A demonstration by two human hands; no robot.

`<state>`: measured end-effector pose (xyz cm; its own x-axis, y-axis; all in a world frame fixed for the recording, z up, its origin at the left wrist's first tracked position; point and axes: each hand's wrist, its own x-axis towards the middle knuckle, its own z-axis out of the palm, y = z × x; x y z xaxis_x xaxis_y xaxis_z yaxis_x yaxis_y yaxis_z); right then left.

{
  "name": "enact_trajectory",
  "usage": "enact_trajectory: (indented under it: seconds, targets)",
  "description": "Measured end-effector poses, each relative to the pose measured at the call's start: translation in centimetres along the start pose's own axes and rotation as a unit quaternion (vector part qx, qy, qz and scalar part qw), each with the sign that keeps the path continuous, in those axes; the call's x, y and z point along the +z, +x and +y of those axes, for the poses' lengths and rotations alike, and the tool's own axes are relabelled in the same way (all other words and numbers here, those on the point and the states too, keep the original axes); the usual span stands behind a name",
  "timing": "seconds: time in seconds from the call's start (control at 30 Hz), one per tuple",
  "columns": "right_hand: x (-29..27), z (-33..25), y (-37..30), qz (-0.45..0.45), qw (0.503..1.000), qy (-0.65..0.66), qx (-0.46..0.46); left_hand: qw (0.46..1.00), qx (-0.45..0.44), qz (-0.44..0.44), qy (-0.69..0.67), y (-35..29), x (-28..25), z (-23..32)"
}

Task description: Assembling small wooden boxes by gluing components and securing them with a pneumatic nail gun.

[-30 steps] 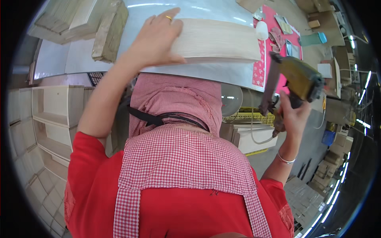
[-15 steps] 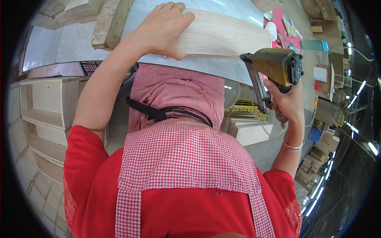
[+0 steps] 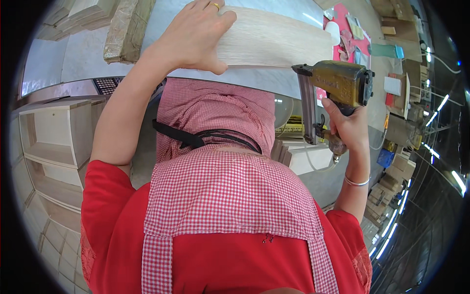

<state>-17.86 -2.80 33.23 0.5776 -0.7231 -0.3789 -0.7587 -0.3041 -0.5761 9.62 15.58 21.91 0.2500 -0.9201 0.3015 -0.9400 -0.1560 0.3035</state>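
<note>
A pale wooden board (image 3: 276, 39) lies across the light-topped table (image 3: 254, 78) in front of me. My left hand (image 3: 196, 36) grips its left part, with the thumb at the near edge and the fingers reaching over the top toward the far side. On the right, my right hand (image 3: 351, 128) is closed round the grip of a pneumatic nail gun (image 3: 339, 83), brassy and black. Its nose sits at the board's near edge, close to the right end; whether it touches is hard to tell. The gun's long magazine points back toward me.
At the left stand a tape-wrapped bundle (image 3: 128, 32) and stacked boards (image 3: 93, 12). Open wooden boxes (image 3: 49, 130) are piled below them. A white roll (image 3: 332, 33) and a pink cloth (image 3: 346, 44) lie beyond the board's right end. An air hose (image 3: 313, 164) hangs under the gun.
The nail gun has shifted slightly left and turned, its nose now nearer the board's edge and its magazine more in line with me. My left hand keeps its hold on the board.
</note>
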Motion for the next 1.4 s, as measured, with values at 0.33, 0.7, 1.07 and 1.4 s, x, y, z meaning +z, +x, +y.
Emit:
enact_trajectory:
  seconds: [0.33,0.7,1.07,1.4]
  targets:
    - [1.7,-1.2,-1.0,0.033,0.982,0.014,-0.185,0.966,0.179,0.157,-0.104,-2.3,-1.2,-2.4]
    - [5.7,-7.4,-1.4,-0.102,0.979,-0.008,-0.175,0.982,0.008,-0.102,-0.156,-1.3,-4.0,-2.2]
    - [7.3,-7.6,-1.4,-0.103,0.978,-0.008,-0.18,0.983,0.041,-0.034,-0.176,-2.0,-2.6,-2.9]
    - [7.8,-7.3,-2.0,-0.085,0.987,0.004,-0.138,0.987,0.028,-0.046,-0.152,-1.7,-3.6,-2.7]
